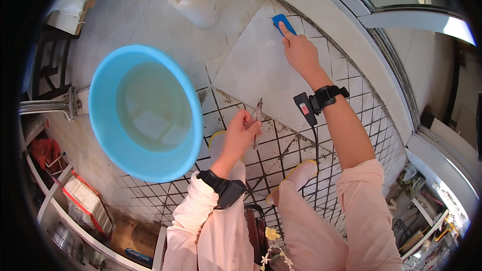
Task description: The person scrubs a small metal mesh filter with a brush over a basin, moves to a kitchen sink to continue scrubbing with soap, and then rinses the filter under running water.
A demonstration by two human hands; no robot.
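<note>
My right hand (300,52) grips a blue scrubbing brush (283,23) and holds it against the white tiled floor (244,71), index finger stretched along its back. My left hand (240,131) pinches a thin, dirty, translucent stick-like tool (258,111) upright between thumb and fingers; its exact kind cannot be made out. Just left of that hand stands a light-blue plastic basin (145,168), partly filled with cloudy water (150,105). Under both hands, dark grout lines and brown dirt (226,98) mark the tiles.
A whitish plastic container (196,5) stands at the far side. A sliding-door track (391,71) curves along the right. Shelves with a cardboard box (131,239) lie lower left. A cable (316,146) hangs from my right wrist, and my slippered feet (301,175) are below.
</note>
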